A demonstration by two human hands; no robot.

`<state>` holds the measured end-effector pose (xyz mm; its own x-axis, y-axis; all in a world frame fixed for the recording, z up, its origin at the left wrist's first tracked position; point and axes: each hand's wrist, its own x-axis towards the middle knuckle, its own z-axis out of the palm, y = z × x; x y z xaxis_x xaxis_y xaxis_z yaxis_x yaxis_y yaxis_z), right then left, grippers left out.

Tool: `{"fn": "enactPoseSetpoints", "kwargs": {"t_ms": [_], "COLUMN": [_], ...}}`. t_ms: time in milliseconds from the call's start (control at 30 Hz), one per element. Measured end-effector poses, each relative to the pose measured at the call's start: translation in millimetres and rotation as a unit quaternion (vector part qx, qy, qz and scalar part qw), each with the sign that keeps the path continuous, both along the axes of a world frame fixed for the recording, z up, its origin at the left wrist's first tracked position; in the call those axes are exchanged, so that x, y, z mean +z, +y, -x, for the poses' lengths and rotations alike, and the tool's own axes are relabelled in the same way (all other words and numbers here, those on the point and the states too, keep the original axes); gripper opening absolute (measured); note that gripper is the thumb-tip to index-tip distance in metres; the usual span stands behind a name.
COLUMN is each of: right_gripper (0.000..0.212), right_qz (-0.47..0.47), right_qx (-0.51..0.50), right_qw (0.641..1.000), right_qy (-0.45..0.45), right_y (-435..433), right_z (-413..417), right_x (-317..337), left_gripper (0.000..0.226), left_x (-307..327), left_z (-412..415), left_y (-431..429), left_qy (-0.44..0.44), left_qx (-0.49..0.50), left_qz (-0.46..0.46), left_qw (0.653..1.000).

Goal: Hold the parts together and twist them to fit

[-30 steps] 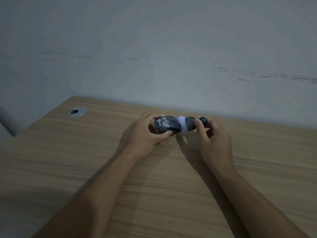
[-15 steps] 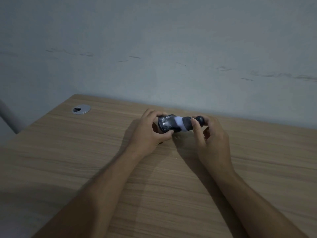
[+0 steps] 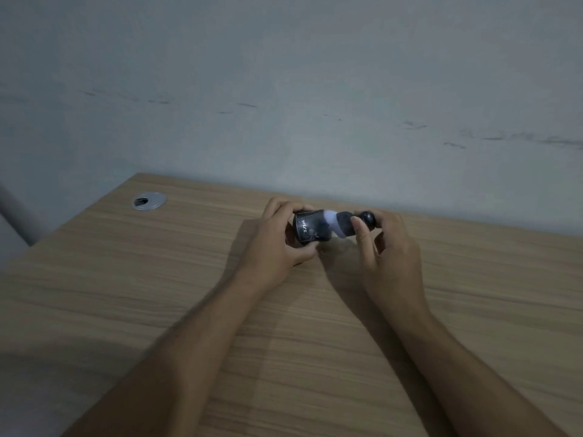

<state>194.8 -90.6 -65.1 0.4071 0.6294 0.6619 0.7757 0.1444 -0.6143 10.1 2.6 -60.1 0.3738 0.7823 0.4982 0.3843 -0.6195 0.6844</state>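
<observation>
Grommet (image 3: 149,201), round and silver, sits in the wooden desk (image 3: 110,279) toward ten o'clock of the scene, well apart from the hands. Left hand (image 3: 277,244), just left of centre, has fingers and thumb curled round the wide dark end of a small bottle-like object (image 3: 328,227); white lettering shows on that end, too small to read with confidence. Object lies roughly horizontal, held close over the desk near its far edge, at about twelve o'clock from the forearms; whether it rests on the wood or hangs clear cannot be told. Middle section carries a pale band, with a dark tapered part to its right. Knob (image 3: 368,218), small, round and black, forms the right-hand tip. Right hand (image 3: 391,247), at three o'clock from the object, pinches that narrow end: the thumb lies across the tapered part, the other fingers curl behind the knob. Grey wall (image 3: 284,89), scuffed with faint dark marks, runs behind the desk. Progress, as a judgement: both hands have their grip and the two ends are still joined, so any parting or turning of the narrow end appears not yet done.
</observation>
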Motion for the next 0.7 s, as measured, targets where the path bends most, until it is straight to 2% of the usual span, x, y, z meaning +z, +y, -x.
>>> {"fn": "enactPoseSetpoints", "kwargs": {"t_ms": [100,300,533,700], "right_gripper": [0.018,0.017,0.015,0.018], "right_qz": [-0.017,-0.035,-0.009,-0.036], "right_qx": [-0.003,0.053,0.007,0.086], "right_qw": [0.999,0.997,1.0,0.994], "right_qy": [0.029,-0.053,0.022,-0.054], "right_y": [-3.4,-3.7,-0.8,-8.4], "right_z": [0.5,16.7,0.8,18.6], "right_x": [5.9,5.5,3.6,8.0], "left_gripper": [0.059,0.058,0.056,0.057], "left_x": [0.5,0.8,0.1,0.5], "left_z": [-0.3,-1.9,-1.0,-0.6], "left_y": [0.2,2.7,2.9,3.3], "left_qy": [0.01,0.029,-0.001,0.024], "left_qx": [0.0,-0.001,0.011,0.03], "left_qz": [-0.006,0.001,0.018,0.045], "left_qw": [1.0,1.0,1.0,0.998]}}
